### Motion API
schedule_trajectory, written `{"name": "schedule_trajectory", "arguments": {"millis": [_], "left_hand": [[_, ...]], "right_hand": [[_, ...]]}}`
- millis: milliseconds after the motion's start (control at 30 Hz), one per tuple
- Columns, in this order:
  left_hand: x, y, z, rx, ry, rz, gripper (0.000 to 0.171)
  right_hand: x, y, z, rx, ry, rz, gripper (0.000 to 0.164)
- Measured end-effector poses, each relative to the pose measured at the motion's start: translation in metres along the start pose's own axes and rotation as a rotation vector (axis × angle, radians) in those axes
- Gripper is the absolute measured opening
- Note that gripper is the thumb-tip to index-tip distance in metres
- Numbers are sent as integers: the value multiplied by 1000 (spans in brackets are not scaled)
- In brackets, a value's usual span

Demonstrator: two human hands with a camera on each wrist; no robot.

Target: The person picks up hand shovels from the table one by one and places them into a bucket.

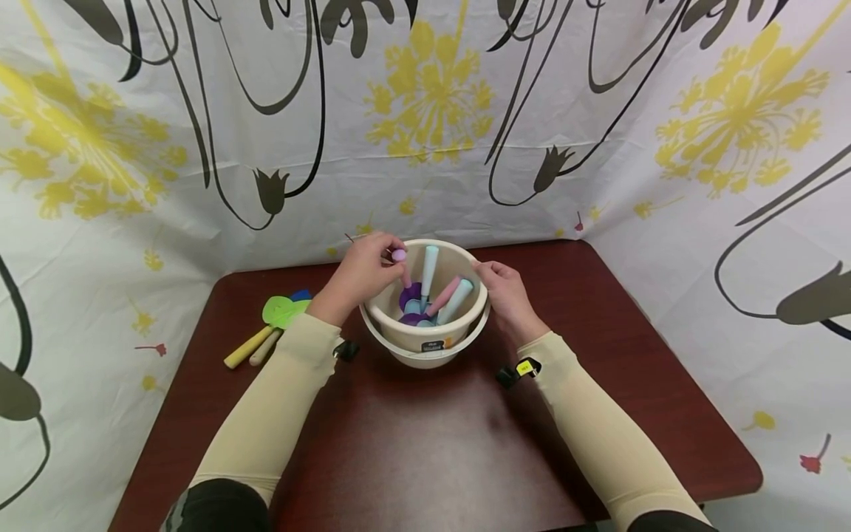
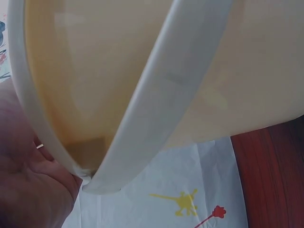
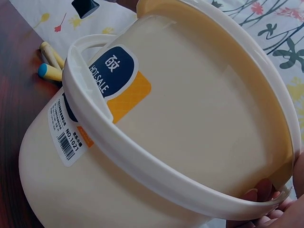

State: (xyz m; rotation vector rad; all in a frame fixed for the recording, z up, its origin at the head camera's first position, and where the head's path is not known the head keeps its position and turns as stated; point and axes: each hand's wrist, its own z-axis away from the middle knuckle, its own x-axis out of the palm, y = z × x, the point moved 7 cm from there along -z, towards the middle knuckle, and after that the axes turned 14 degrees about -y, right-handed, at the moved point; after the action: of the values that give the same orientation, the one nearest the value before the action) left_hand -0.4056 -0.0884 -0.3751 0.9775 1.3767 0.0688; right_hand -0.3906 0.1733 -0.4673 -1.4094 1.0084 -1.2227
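Observation:
A cream bucket (image 1: 397, 322) stands upright on the table, its white carry handle (image 3: 152, 166) folded down around the outside. My left hand (image 1: 366, 267) grips the rim at the left, and my right hand (image 1: 508, 295) pinches the rim at the right, by the handle's end. Inside the bucket lie several toy tools: light blue handles (image 1: 431, 267), a pink handle (image 1: 444, 295) and purple heads (image 1: 409, 297). A lilac handle end (image 1: 399, 255) shows among the left hand's fingers; whether they hold it is unclear. A label (image 3: 113, 71) is on the bucket's front.
Left of the bucket lie more toy tools: light green heads (image 1: 282, 310), a blue piece (image 1: 301, 295), a yellow handle (image 1: 248, 347) and a beige handle (image 1: 264, 347). The dark red table (image 1: 425, 443) backs onto a patterned white curtain (image 1: 425, 199).

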Motion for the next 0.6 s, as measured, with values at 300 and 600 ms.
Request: {"name": "schedule_trajectory", "arguments": {"millis": [300,600], "left_hand": [[1,-4,-1,-50,34,13,20],[5,-3,-3,-101,-23,-70,22]], "right_hand": [[0,1,-1,11,4,8,29],[0,1,-2,6,12,8,26]]}}
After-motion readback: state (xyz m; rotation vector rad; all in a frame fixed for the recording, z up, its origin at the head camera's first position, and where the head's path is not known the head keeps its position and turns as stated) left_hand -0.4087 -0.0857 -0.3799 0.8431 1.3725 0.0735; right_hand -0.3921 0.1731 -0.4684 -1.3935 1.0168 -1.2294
